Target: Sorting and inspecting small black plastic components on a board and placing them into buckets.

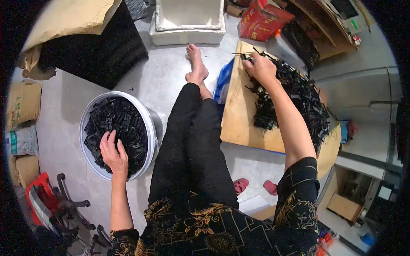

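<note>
My left hand [114, 155] is over a white bucket [152, 141] heaped with small black plastic pieces [121, 115]. Its fingers are apart and their tips reach the top of the heap, with nothing plainly held. Farther off on the right, my right hand [261, 67] is closed at the far end of a wooden board [235, 115]. Between its thumb and fingers is a black plastic piece [246, 58] with thin, stick-like ends, partly covered by the hand. Beside this hand, a large tangled pile of black plastic parts [299, 96] covers much of the board.
White foam boxes [188, 38] stand on the floor ahead. A large black panel [100, 51] and brown paper are at the far left. A red bag [261, 21] stands beyond the board. Pink slippers [241, 185] lie beneath it, and a red chair [40, 194] is at lower left.
</note>
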Motion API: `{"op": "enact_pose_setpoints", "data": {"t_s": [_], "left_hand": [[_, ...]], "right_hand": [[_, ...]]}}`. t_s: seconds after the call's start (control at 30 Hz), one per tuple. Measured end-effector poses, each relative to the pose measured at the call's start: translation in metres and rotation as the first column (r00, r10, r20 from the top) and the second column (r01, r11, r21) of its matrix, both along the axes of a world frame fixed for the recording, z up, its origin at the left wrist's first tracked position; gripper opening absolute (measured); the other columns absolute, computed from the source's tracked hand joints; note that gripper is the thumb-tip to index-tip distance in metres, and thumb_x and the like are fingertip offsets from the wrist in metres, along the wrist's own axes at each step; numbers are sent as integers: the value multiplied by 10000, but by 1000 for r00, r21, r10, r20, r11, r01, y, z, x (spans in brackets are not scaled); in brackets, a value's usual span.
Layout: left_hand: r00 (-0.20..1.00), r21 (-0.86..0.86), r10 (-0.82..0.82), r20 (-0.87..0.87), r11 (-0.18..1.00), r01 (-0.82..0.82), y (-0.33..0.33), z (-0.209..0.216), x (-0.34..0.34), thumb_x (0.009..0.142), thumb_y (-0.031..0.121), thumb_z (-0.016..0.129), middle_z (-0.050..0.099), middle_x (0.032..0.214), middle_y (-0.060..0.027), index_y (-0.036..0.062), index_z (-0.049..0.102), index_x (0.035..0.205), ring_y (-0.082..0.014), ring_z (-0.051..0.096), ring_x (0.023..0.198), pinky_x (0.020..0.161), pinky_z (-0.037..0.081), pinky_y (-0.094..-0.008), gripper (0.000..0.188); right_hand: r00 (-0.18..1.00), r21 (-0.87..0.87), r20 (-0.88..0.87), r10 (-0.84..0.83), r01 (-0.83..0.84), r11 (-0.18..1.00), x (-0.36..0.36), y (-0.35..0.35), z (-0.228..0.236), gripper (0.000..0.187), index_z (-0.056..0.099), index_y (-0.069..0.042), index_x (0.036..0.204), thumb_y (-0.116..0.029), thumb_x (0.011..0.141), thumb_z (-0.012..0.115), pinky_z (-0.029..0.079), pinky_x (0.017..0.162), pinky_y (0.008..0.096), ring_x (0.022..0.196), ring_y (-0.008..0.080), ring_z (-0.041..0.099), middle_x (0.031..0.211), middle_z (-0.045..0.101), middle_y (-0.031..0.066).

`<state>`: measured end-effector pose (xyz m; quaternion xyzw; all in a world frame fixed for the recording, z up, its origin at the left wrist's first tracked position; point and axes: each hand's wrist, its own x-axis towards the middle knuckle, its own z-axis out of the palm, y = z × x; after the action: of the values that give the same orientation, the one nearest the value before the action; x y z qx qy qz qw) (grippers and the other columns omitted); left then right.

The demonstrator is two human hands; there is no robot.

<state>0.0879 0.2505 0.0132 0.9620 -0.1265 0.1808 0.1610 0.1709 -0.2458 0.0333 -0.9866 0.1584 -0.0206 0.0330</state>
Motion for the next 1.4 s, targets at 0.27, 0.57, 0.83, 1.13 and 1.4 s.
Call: {"op": "enact_pose_setpoints", "data": {"t_s": [0.27,0.57,0.83,1.13,1.4], "left_hand": [[999,-34,-8,47,999,10,2,-6,3,817,40,525,532,1095,-168,29,550,1108,-330,507,1009,882,398,-391,291],[996,-48,-27,91,998,32,1,-4,2,805,35,541,534,1085,-160,41,547,1105,-334,508,1011,876,404,-394,300],[998,-43,-67,23,997,68,2,6,-2,786,41,562,508,1127,-164,55,522,1148,-332,469,1072,925,363,-404,364],[944,-562,-318,-86,798,217,-71,68,-25,806,45,550,571,1019,-146,-6,531,1087,-243,568,913,806,453,-314,287],[-12,-829,-929,-369,335,-447,-211,65,-64,909,298,514,616,892,-88,39,413,1210,-124,584,585,411,400,-173,411]], "right_hand": [[991,-160,-135,11,-33,987,19,3,-10,350,564,-54,906,-381,786,587,489,683,437,795,346,620,811,635,182],[971,-185,-22,239,-239,953,-46,12,-23,95,551,-109,860,-161,784,524,494,544,414,673,285,642,698,629,108],[980,-93,-100,173,-182,979,-94,29,-21,153,564,-128,896,-196,770,509,476,625,463,705,347,614,692,614,157],[892,604,428,-148,-160,781,-131,16,12,258,572,-22,1039,-103,795,598,401,530,243,575,77,451,628,495,28],[838,352,481,259,-455,818,-238,91,50,290,570,-59,1027,-16,747,629,429,491,277,523,175,542,675,584,101]]}}
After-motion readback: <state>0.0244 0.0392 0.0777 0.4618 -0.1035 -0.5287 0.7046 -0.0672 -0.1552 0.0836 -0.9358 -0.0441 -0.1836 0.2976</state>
